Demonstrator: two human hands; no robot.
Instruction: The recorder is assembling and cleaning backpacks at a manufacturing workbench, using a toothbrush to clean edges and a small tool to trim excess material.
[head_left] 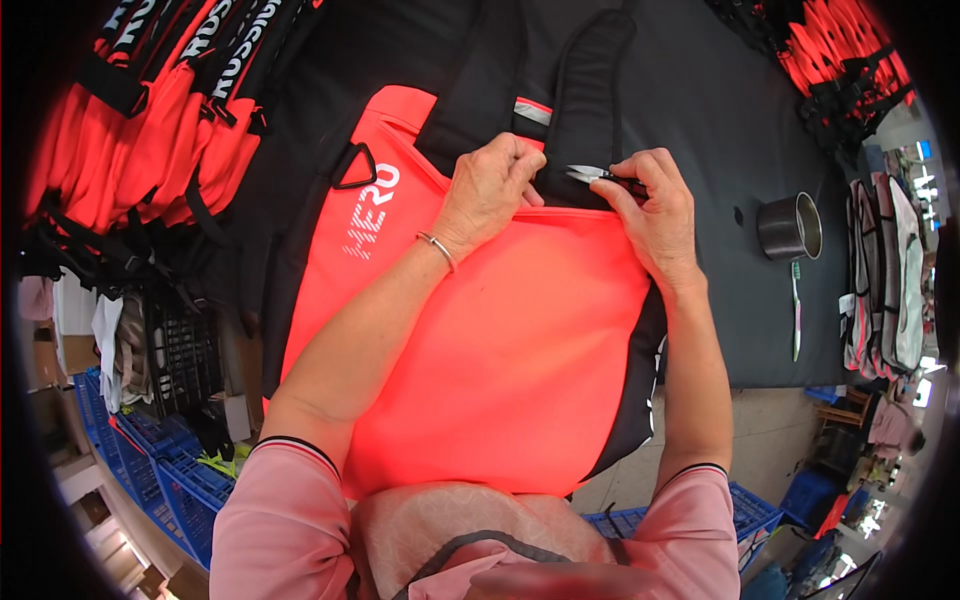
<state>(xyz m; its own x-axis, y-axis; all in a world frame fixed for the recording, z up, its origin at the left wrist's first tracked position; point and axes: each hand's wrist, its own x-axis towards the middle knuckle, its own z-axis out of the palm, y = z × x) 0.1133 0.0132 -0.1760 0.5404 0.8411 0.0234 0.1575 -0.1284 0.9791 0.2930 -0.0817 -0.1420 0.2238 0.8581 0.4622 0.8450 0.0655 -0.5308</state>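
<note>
A large red and black bag (500, 360) lies across the table's near edge, its black padded straps (592, 90) stretching away from me. At the bag's upper seam my left hand (492, 185) is closed, thumb and fingers pinched together; whatever is between them is too small to name. My right hand (655, 205) grips a small pair of thread snips (590, 173) by its dark handles. The bright blades point left, toward my left fingertips, just above the red edge. A black triangular ring (354, 167) sits on the bag's left side.
Stacked red and black bags (140, 150) fill the left; another red pile (850, 60) lies far right. A metal cup (790, 226) and a toothbrush (796, 310) rest on the dark table (740, 330) at right. Blue crates (180, 480) stand below, left.
</note>
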